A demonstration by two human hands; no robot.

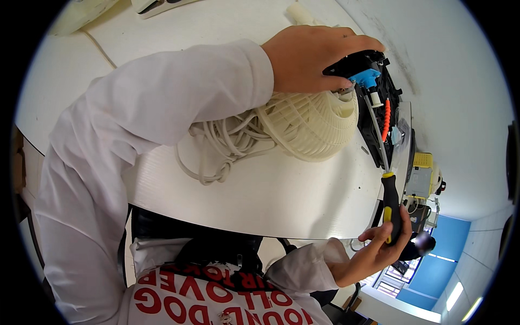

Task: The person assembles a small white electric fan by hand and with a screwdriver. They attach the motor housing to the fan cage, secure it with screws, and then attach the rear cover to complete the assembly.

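Observation:
My left hand (317,58) rests over the top of a cream plastic fan cage (309,127) and grips a black part with a blue piece (364,73) at its end. My right hand (379,246) is closed around the black and yellow handle of a screwdriver (391,208). The screwdriver's long thin shaft (376,132) runs up to the blue piece near my left fingers. A bundle of cream cable (222,146) lies beside the fan, partly under my left sleeve.
The fan lies on a white table (260,195) whose near edge runs close to my body. A black tray with an orange part (385,122) stands behind the fan. Pale objects sit at the table's far edge (157,5). Windows and blue walls show at lower right.

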